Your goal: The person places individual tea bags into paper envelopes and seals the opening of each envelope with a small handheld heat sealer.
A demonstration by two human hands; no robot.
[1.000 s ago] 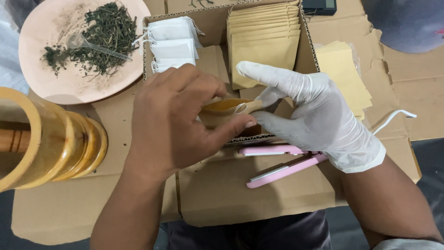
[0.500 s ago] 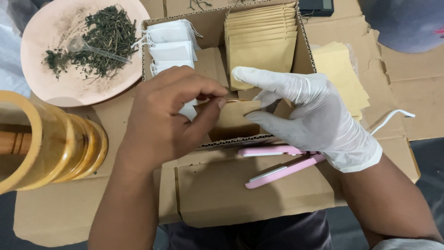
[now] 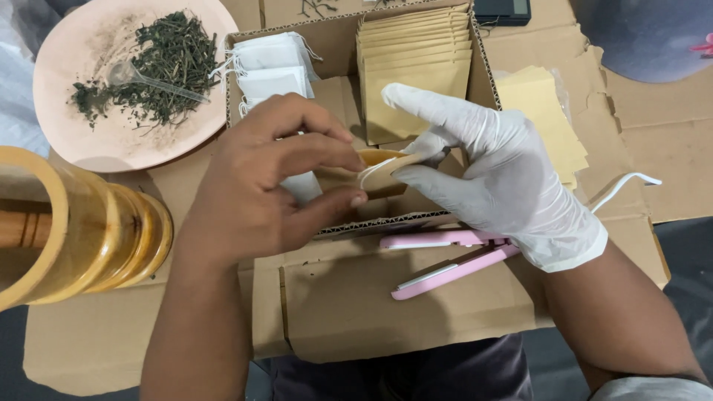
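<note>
**Cardboard all round, two hands on one small pouch**

Cardboard sheeting (image 3: 89,341) covered the bench. At the far left a stack of yellow-brown bamboo rings (image 3: 82,230) lay on its side, crowding the left forearm. Behind it sat a pink plate (image 3: 74,141) with dried green leaves (image 3: 160,63) and a clear spoon (image 3: 141,78).

The bare left hand (image 3: 260,186) was closed, thumb and fingers pinching the left end of a small brown pouch (image 3: 368,172) held over the open cardboard box (image 3: 386,223). The gloved right hand (image 3: 490,174) gripped the pouch's other end between thumb and middle fingers, forefinger stretched out free. A white string showed at the pouch mouth.

Inside the box, white tea bags (image 3: 271,63) stood at the back left, and a row of brown envelopes (image 3: 416,67) at the back right, close behind the fingers. A pink sealing clamp (image 3: 445,256) lay just under the right wrist, against the box's near wall. Loose yellow envelopes (image 3: 542,111) lay right of the box. The near flap was bare.
</note>
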